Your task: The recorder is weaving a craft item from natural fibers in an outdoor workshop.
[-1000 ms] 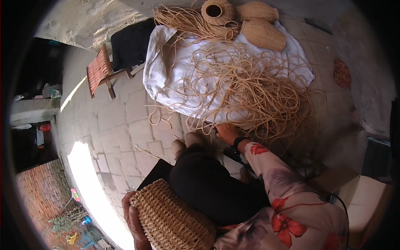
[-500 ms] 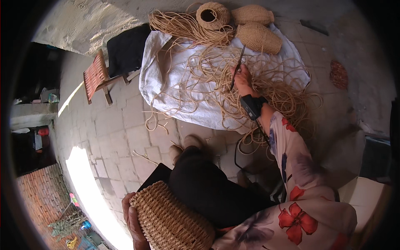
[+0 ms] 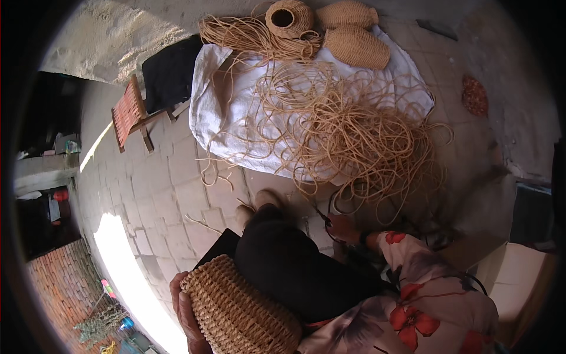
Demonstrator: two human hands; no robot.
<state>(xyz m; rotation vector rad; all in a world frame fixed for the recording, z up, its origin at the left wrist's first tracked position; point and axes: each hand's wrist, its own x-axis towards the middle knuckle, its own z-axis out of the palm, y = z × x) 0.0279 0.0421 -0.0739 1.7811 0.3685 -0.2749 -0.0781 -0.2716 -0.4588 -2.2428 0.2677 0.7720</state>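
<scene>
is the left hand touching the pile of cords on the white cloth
No, the left hand is on the near basket at the lower edge, well apart from the cords.

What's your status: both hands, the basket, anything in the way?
Left hand against side of basket. Right hand gripping dark pointed tool. Loose cord tangled just beyond right hand, possible snag.
</scene>
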